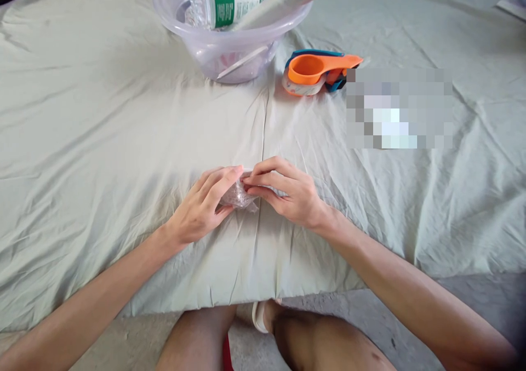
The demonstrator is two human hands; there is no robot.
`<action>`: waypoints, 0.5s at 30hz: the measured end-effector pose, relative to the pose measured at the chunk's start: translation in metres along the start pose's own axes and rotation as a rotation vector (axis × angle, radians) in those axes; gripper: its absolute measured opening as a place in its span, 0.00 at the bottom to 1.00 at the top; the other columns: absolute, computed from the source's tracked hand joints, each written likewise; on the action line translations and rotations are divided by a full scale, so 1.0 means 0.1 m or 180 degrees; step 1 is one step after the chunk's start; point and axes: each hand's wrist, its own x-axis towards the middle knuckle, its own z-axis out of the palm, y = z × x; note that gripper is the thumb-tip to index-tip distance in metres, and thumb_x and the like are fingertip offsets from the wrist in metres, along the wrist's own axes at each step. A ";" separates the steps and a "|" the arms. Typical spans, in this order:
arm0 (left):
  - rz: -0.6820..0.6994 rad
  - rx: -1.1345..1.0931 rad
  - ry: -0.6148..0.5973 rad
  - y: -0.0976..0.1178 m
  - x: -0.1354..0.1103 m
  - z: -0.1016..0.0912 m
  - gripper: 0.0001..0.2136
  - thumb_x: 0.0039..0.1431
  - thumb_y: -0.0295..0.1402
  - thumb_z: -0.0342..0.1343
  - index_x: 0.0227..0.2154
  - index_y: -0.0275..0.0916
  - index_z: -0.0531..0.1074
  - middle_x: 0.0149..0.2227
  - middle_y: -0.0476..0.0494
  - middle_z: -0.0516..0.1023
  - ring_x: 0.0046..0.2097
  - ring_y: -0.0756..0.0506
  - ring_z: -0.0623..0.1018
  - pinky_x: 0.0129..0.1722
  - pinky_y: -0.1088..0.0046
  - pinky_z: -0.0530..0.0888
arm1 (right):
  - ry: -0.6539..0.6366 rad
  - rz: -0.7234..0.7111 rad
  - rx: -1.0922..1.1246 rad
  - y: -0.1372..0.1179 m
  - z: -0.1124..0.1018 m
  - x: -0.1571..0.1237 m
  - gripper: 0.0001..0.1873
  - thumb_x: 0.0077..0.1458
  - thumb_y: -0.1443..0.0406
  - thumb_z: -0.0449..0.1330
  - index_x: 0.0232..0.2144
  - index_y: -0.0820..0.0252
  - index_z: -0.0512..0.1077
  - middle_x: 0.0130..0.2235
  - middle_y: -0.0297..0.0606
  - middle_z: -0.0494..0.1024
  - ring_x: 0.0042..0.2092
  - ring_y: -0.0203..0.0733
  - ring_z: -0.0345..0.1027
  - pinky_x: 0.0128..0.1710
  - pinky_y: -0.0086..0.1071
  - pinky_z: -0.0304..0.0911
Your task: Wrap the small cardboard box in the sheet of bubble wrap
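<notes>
Near the front of the cloth-covered table, a small bundle of clear plastic wrap [239,195] lies between my two hands. My left hand [203,204] curls over its left side, thumb low and fingers on top. Bent fingers of my right hand [287,190] pinch the wrap at its upper right. A loose flap of the plastic sticks out toward me. Whatever is inside the wrap cannot be made out, as my fingers cover much of it.
Beyond my hands stands a translucent purple basin [242,53] holding a green-labelled water bottle [230,1] and a long plastic roll [287,1]. An orange and blue tape dispenser [318,69] lies right of it. Wrinkled pale green cloth [123,124] covers the table. One patch at right is blurred out.
</notes>
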 end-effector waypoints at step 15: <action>0.0255 0.0141 0.0035 0.02 0.06 0.00 0.44 0.76 0.23 0.64 0.85 0.44 0.46 0.62 0.34 0.85 0.65 0.39 0.84 0.64 0.57 0.85 | -0.0444 0.0393 0.0347 -0.06 -0.07 0.07 0.05 0.77 0.67 0.65 0.45 0.51 0.75 0.43 0.36 0.79 0.44 0.43 0.76 0.46 0.41 0.78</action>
